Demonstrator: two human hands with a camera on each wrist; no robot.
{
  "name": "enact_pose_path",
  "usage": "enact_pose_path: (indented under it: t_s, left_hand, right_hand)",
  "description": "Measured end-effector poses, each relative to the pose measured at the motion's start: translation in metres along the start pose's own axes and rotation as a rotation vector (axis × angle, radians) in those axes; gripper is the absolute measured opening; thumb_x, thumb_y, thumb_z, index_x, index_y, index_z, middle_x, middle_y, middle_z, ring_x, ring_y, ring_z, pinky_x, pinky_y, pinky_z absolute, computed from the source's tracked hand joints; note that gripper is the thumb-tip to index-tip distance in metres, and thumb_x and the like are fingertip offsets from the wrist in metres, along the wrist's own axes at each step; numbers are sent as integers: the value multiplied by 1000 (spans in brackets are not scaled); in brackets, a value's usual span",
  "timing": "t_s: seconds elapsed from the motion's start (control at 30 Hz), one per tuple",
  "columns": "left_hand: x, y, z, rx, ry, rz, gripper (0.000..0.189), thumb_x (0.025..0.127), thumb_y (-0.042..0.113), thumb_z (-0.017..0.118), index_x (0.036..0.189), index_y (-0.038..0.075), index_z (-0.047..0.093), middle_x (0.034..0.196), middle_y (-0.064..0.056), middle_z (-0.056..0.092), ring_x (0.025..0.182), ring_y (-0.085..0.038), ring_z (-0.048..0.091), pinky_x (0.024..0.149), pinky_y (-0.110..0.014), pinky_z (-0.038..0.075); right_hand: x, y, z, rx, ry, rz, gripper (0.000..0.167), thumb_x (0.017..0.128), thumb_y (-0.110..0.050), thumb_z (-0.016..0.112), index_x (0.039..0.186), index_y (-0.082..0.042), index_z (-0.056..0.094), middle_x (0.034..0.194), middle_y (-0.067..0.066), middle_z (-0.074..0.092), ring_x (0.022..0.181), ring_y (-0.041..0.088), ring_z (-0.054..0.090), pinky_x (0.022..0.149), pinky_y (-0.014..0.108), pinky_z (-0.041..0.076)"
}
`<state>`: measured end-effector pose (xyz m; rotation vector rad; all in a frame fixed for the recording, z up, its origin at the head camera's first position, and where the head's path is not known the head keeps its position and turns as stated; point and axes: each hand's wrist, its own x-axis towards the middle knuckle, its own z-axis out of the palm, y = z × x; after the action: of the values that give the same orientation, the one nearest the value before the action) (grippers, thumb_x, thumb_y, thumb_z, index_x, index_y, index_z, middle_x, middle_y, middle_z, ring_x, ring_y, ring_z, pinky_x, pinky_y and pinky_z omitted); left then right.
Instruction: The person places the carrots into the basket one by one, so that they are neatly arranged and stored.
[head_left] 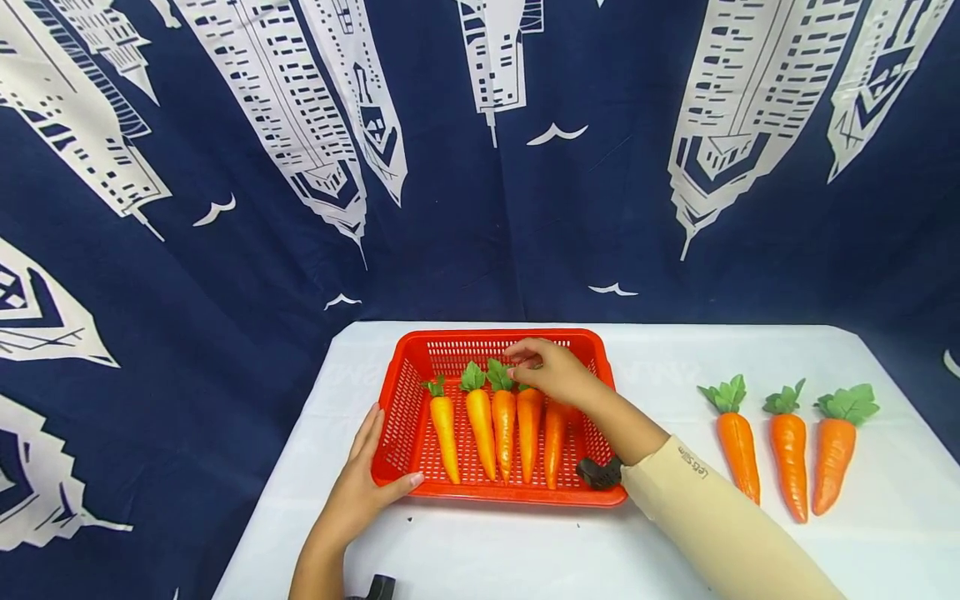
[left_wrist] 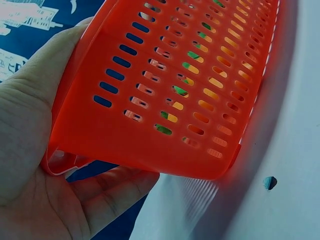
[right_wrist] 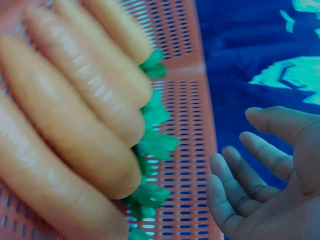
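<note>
A red plastic basket (head_left: 517,497) with slotted walls stands on the white table. Several orange carrots with green leafy tops lie side by side in it, among them a yellowish carrot (head_left: 445,433) at the left. My left hand (head_left: 367,479) holds the basket's near left corner, thumb at the front rim and fingers along the left side; in the left wrist view it wraps the red wall (left_wrist: 150,100). Over the leafy tops hovers my right hand (head_left: 551,371), fingers loosely bent. Nothing is between those fingers in the right wrist view, where leaves (right_wrist: 157,145) lie beside them.
Three more carrots lie in a row on the table at the right, including a middle carrot (head_left: 789,467). A dark blue curtain (head_left: 465,250) with white building prints hangs behind the table (head_left: 480,550). A beige sleeve (head_left: 720,517) covers the right forearm.
</note>
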<state>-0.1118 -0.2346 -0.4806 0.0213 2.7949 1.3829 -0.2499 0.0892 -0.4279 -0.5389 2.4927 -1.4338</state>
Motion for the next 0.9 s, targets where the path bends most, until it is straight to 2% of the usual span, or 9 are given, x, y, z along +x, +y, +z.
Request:
enact_pose_path:
  t_s: [0.13, 0.27, 0.4, 0.53, 0.6, 0.8, 0.9]
  left_hand:
    - [1, -1, 1, -4, -3, -1, 115, 79, 45, 85, 164, 28, 10, 170, 15, 3, 156, -32, 18, 116, -71, 25]
    - [1, 0, 1, 3, -8, -11, 115, 79, 45, 85, 164, 29, 10, 170, 14, 2, 156, -33, 19, 115, -73, 25]
    - [1, 1, 0, 2, -10, -19, 115, 79, 44, 85, 164, 29, 9, 171, 12, 2, 155, -34, 20, 116, -71, 27]
    - [1, 1, 0, -4, -15, -30, 115, 79, 43, 85, 164, 30, 9, 171, 13, 2, 155, -34, 20, 116, -71, 26]
    - [1, 1, 1, -2, -17, -32, 115, 79, 44, 85, 164, 30, 8, 171, 13, 2, 155, -35, 20, 116, -72, 26]
    - [0, 0, 0, 8, -4, 1, 116, 78, 43, 86, 164, 27, 10, 171, 10, 4, 155, -34, 21, 116, -71, 26]
    - [0, -1, 0, 11, 2, 15, 116, 78, 41, 86, 164, 25, 10, 171, 9, 4, 155, -33, 20, 117, -71, 25]
  right_hand:
    - [-9, -2, -11, 61, 30, 4, 39, 97, -19, 65, 134, -8, 62, 127, 16, 69, 111, 27, 69, 89, 37, 58]
    - [-16, -4, -21, 106, 69, -6, 38, 98, -19, 65, 134, -9, 62, 124, 18, 71, 115, 28, 69, 97, 44, 56]
    - [-24, -5, -32, 172, 121, -7, 35, 98, -20, 65, 132, -12, 63, 131, 17, 67, 120, 30, 66, 102, 50, 53]
    - [-32, -4, -41, 219, 170, -2, 36, 99, -19, 64, 134, -14, 61, 132, 16, 65, 117, 29, 65, 102, 50, 53]
    - [-37, -3, -45, 223, 194, -2, 36, 99, -20, 64, 135, -14, 61, 133, 15, 64, 115, 27, 66, 101, 46, 54]
    - [-53, 3, -59, 241, 267, -2, 41, 100, -29, 64, 138, -15, 59, 137, 13, 60, 110, 7, 65, 94, 17, 52]
    - [-62, 8, -65, 272, 307, -16, 43, 100, -29, 63, 139, -11, 57, 139, 13, 58, 108, 0, 64, 93, 11, 50]
